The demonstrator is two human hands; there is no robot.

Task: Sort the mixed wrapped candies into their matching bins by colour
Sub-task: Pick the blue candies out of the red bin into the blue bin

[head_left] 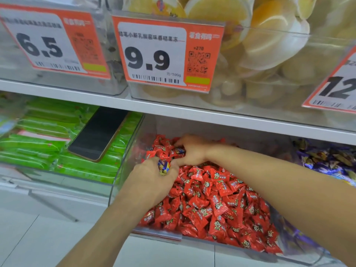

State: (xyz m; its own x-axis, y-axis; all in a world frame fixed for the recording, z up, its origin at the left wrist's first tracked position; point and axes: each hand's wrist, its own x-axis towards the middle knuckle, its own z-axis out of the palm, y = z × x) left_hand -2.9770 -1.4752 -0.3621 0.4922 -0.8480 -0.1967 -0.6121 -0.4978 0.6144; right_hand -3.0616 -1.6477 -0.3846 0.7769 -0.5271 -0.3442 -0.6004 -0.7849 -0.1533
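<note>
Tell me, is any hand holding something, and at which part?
The left hand holds blue and yellow candies, closed in its fist. The right hand pinches a blue candy at the fingertips, among the red candies.

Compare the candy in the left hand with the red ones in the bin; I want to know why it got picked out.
The candy in the left hand has a blue and yellow wrapper; the red candies are plain red with a small face print. It is held up off the pile; they lie loose in the clear bin. It is one piece; they are many. Both are small wrapped sweets.
</note>
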